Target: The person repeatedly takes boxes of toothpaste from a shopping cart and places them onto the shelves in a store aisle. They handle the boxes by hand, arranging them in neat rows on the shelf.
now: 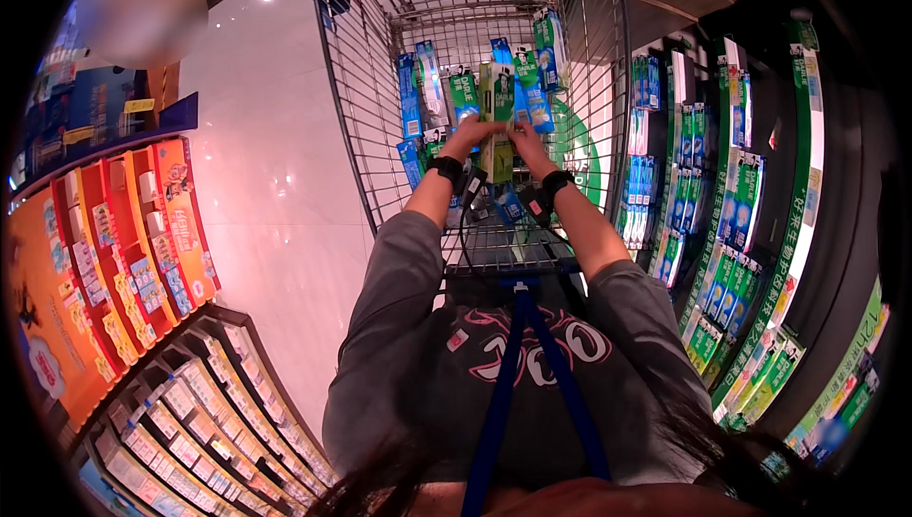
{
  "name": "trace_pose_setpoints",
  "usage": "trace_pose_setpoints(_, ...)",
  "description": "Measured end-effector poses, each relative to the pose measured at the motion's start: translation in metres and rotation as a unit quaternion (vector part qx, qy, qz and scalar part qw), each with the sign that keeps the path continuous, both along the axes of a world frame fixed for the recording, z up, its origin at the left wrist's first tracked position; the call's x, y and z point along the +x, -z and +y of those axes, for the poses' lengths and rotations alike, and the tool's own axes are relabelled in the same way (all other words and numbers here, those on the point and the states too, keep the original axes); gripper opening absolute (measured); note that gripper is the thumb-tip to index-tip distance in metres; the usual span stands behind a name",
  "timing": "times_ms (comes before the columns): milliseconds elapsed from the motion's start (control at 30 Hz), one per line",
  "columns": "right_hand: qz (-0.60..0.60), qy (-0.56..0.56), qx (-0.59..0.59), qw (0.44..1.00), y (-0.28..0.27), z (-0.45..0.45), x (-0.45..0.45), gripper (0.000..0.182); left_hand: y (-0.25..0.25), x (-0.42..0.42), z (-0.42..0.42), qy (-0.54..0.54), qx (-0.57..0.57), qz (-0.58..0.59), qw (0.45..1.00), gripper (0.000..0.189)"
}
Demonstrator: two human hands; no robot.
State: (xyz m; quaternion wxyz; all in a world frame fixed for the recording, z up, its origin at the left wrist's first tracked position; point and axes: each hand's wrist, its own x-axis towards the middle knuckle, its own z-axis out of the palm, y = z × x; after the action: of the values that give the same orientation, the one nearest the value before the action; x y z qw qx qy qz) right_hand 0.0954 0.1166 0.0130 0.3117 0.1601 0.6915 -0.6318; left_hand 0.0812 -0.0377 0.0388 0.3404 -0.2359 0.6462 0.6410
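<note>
Over a wire shopping cart, my left hand and my right hand meet at the middle of a long green toothpaste box. Their fingers touch its sides; it lies lengthwise, pointing away from me. Beneath and around it in the cart are several blue, white and green toothpaste boxes, some leaning on one another. A dark band with a small device and cable is on each wrist. What lies directly under the held box is partly hidden.
At the right stand store shelves stocked with toothpaste boxes. An orange display rack and a shelf unit of small packages stand at the left. Pale tiled floor lies beside the cart. Blue and red cloth is at the cart's far end.
</note>
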Motion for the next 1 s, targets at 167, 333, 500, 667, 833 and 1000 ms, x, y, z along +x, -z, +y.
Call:
trace_pose_setpoints(167,0.018,0.011,-0.129,0.991,-0.052,-0.002,-0.011,0.039,-0.042,-0.014,0.004,-0.031,-0.006,0.078,0.996,0.036)
trace_pose_setpoints(333,0.07,-0.003,-0.17,0.983,-0.116,0.02,-0.011,0.04,-0.133,-0.001,0.035,-0.076,0.021,0.114,0.99,0.04)
trace_pose_setpoints(500,0.109,-0.024,-0.15,0.982,-0.16,0.07,0.016,0.037,-0.186,0.032,0.085,-0.067,0.096,0.099,0.988,0.042)
trace_pose_setpoints(667,0.241,0.04,-0.12,0.962,-0.225,0.149,0.098,0.039,-0.198,0.076,0.151,-0.016,0.253,0.18,0.951,0.025)
trace_pose_setpoints(833,0.248,0.1,0.042,0.963,-0.241,0.269,0.198,0.049,-0.207,0.139,0.261,0.026,0.399,0.12,0.909,0.021)
trace_pose_setpoints(1000,0.319,0.27,0.118,0.901,-0.267,0.348,0.314,0.039,-0.223,0.203,0.374,0.142,0.438,0.122,0.88,0.025)
